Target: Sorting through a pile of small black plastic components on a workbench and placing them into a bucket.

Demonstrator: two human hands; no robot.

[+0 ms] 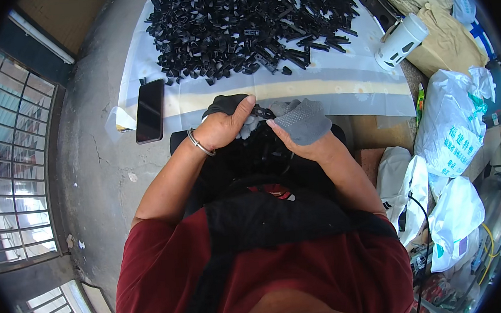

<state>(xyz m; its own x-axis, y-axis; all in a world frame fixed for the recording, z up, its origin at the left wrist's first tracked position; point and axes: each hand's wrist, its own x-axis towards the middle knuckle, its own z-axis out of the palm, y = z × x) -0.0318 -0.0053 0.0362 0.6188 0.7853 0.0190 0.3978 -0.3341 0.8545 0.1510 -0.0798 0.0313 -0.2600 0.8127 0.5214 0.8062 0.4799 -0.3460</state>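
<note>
My left hand (227, 120) and my right hand (303, 120) meet in front of my lap, near the table's front edge. Both wear gloves, the left one dark and the right one grey with dots, and the thumbs are bare. Between them they grip a small black plastic part (264, 113), its exact kind too small to make out. More black parts (264, 149) lie below in my lap, partly hidden by the hands. A large heap of similar black plastic parts (234, 28) covers the far portion of the table.
The table (199, 101) has a pale flowered cover. A black phone (150, 111) lies at its left edge, a white cup (401, 41) at its right. White plastic bags (451, 123) and brown sacks (444, 35) crowd the right side. A barred window (12, 157) is on the left.
</note>
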